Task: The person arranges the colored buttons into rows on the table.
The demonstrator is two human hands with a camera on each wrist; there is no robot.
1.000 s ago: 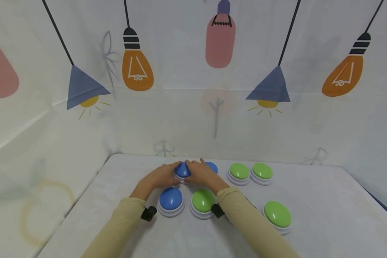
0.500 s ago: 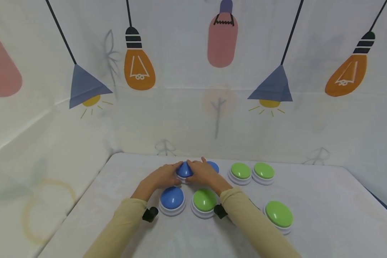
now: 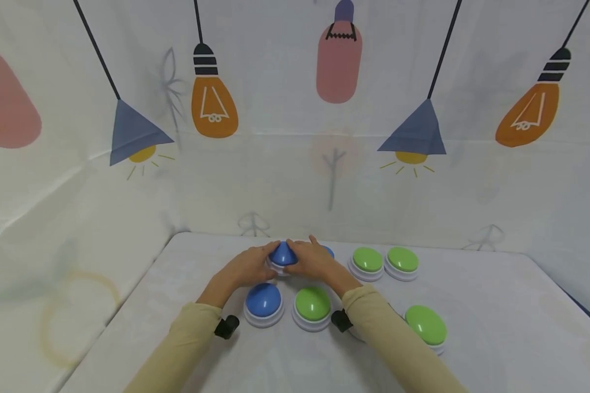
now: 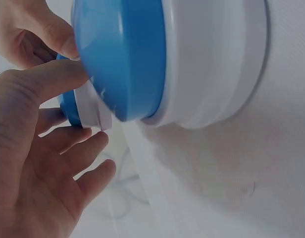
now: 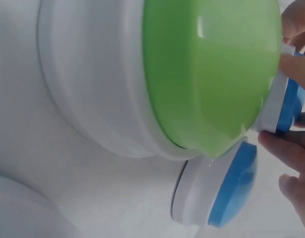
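Observation:
A blue dome push button [image 3: 282, 254] with a white base is held between my two hands near the table's far side. My left hand [image 3: 247, 266] grips its left side, thumb toward me. My right hand [image 3: 316, 261] grips the right side. In the right wrist view the held button's base appears raised off the table. Another blue button [image 3: 329, 251] is mostly hidden behind my right hand. Closer to me, a blue button [image 3: 264, 300] and a green button [image 3: 313, 304] stand side by side, below my wrists.
Two green buttons [image 3: 367, 259] stand together at the back right. Another green button [image 3: 426, 324] is beside my right forearm, and a mostly hidden white base [image 3: 356, 334] shows under that arm. A patterned cloth wall [image 3: 285, 180] rises behind the white table [image 3: 501, 305].
Both hands have shifted slightly up and away with the blue button between them. The right hand now covers more of the blue button behind it. The other buttons stay in place.

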